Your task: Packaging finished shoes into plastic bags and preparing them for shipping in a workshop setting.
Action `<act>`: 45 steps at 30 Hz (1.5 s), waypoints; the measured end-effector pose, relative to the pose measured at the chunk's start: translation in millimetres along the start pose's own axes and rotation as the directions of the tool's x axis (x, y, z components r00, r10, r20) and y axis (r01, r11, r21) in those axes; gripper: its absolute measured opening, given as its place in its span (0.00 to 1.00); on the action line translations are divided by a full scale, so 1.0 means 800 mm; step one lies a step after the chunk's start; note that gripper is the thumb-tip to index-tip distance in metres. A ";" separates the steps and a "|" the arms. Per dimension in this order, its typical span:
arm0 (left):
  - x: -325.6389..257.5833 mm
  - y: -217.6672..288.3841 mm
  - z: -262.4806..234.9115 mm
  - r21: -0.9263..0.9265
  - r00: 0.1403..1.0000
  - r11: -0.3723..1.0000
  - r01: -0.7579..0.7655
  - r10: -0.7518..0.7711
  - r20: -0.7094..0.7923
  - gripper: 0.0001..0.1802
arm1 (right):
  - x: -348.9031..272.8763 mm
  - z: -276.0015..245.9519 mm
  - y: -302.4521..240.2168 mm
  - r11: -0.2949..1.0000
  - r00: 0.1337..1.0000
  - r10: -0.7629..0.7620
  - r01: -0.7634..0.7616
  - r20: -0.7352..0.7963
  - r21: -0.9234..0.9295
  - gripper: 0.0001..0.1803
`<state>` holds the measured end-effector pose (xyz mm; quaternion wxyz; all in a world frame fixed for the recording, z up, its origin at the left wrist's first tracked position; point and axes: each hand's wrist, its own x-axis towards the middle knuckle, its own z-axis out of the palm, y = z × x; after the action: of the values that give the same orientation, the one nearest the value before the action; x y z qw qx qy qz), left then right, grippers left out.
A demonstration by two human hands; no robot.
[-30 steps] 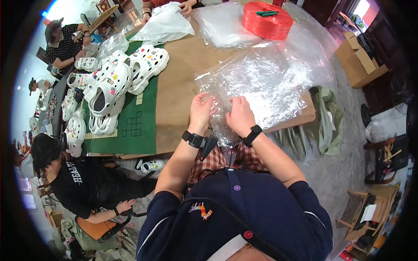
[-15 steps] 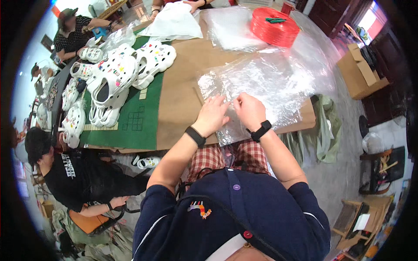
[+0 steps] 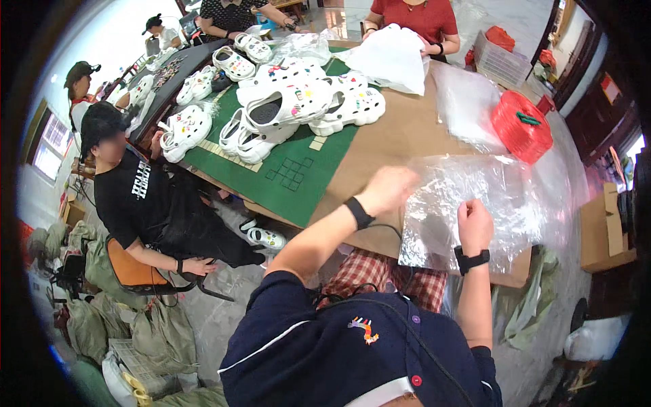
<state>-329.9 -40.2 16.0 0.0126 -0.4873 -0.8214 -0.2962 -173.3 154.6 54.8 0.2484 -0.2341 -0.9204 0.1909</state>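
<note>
Clear plastic sheets or bags [image 3: 434, 203] lie spread in front of me over the brown tabletop. My left hand [image 3: 390, 190] is above the left edge of the plastic, its fingers smeared by motion. Over the near part of the plastic is my right hand [image 3: 475, 227], its fingers curled closed; whatever they may grip is hidden. Left of my hands, a heap of white clogs [image 3: 288, 102] with colourful charms rests on a green mat [image 3: 298, 197].
A red roll of plastic twine [image 3: 521, 129] stands at the far right beside more clear film [image 3: 468, 102]. Across the table a person in red handles a white bag [image 3: 390, 57]. Someone in black [image 3: 166, 210] sits at left. A cardboard box [image 3: 603, 234] is at right.
My view has turned left, so the table appears shifted right. My hands have moved apart; the left one is now blurred, the right one still curled.
</note>
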 end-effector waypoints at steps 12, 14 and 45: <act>-0.025 -0.240 -0.319 0.548 0.791 0.573 0.610 -0.392 -0.470 0.23 | 0.004 0.016 0.016 0.994 0.989 0.087 -0.079 0.122 -0.070 0.10; -0.027 -0.259 -0.321 0.560 0.839 0.640 0.527 -0.498 -0.221 0.22 | 0.004 0.023 0.023 0.997 0.992 0.066 -0.062 0.109 -0.034 0.10; 0.010 -0.197 -0.363 0.266 0.843 0.874 0.406 -0.245 -0.479 0.20 | -0.007 0.032 0.028 0.996 0.971 0.080 -0.085 0.227 0.010 0.10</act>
<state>-539.4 -234.0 183.0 0.2306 -0.2497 -0.9094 -0.2397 -175.8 164.3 21.4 0.1361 -0.2464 -0.9303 0.2353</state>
